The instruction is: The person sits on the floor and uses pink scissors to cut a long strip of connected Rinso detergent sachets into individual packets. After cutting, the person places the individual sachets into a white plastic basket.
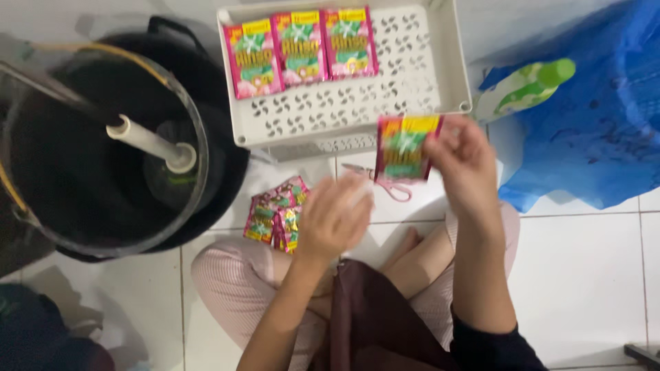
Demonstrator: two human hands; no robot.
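Observation:
My right hand (466,165) holds a pink and green sachet (403,148) by its right edge, just below the front rim of a white perforated tray (357,103). Three matching sachets (300,48) lie in a row at the tray's far side. My left hand (335,218) hovers over my lap with its fingers curled; it is blurred and I see nothing in it. A small heap of more sachets (275,214) lies on the floor to its left. Pink-handled scissors (392,187) rest on the tile under the held sachet.
A large black tub (220,172) with a clear round vessel and a white pipe (148,141) inside stands at the left. A blue plastic bag (591,117) and a green-capped white bottle (526,89) lie at the right. I sit cross-legged on white floor tiles (584,275).

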